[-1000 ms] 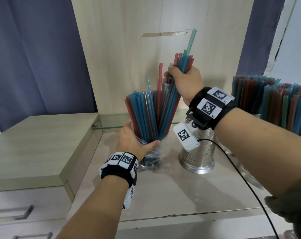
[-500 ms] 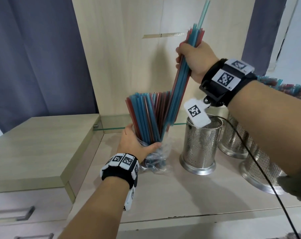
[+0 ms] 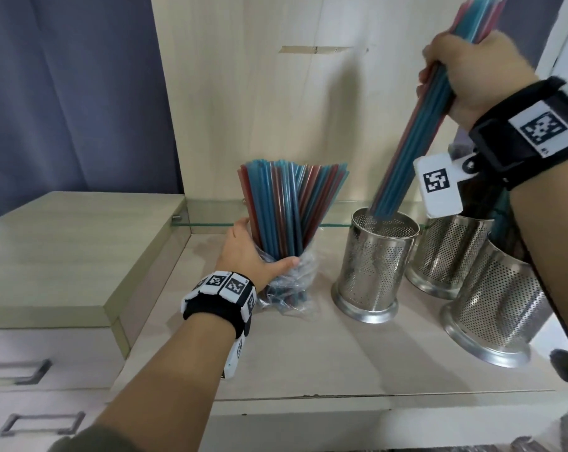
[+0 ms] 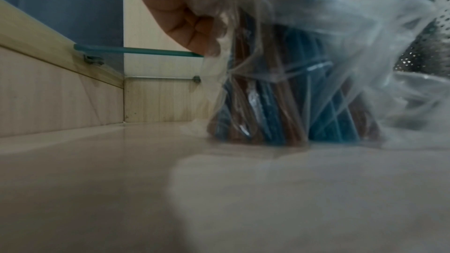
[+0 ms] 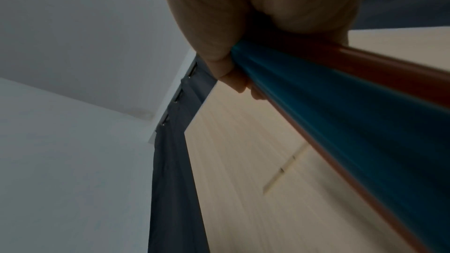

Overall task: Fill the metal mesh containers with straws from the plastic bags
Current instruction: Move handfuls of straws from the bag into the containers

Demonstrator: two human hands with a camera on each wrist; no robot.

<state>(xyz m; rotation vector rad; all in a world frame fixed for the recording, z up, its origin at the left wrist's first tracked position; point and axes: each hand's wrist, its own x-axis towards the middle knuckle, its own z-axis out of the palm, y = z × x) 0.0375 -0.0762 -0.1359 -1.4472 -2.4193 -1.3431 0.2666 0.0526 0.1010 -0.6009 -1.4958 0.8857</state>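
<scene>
Gripping a bundle of blue and red straws (image 3: pixel 416 138), the right hand (image 3: pixel 471 76) had its fingers curled fully round them; right grip closed on the bundle. Bundle was tilted, lower ends inside the mouth of the nearest mesh container (image 3: pixel 372 269), upper ends out of frame at the top. Motion blur on the straws in the head and right wrist views, so contact with the container wall or floor could not be told.

Left hand (image 3: pixel 246 256) held the plastic bag (image 3: pixel 289 288) of remaining straws (image 3: pixel 289 203) upright on the wooden surface (image 3: pixel 308 347); thumb and fingers wrapped the bag's waist, left grip closed on it. Left wrist view showed the bag's bottom resting on the surface, straw ends splayed inside the crumpled film.

Around: two more mesh containers to the right, one behind (image 3: pixel 452 256) and one nearer the front edge (image 3: pixel 497 308), both partly hidden by the right forearm and its tagged wristband (image 3: pixel 536 132); contents unclear. Glass shelf (image 3: pixel 211 220) ran behind the bag and containers. Raised cabinet top (image 3: pixel 64 249) sat left of the bag, drawers with metal handles (image 3: pixel 41 425) below. Blue-grey curtain (image 3: pixel 74 93) hung left of the wood back panel (image 3: pixel 259 93).
</scene>
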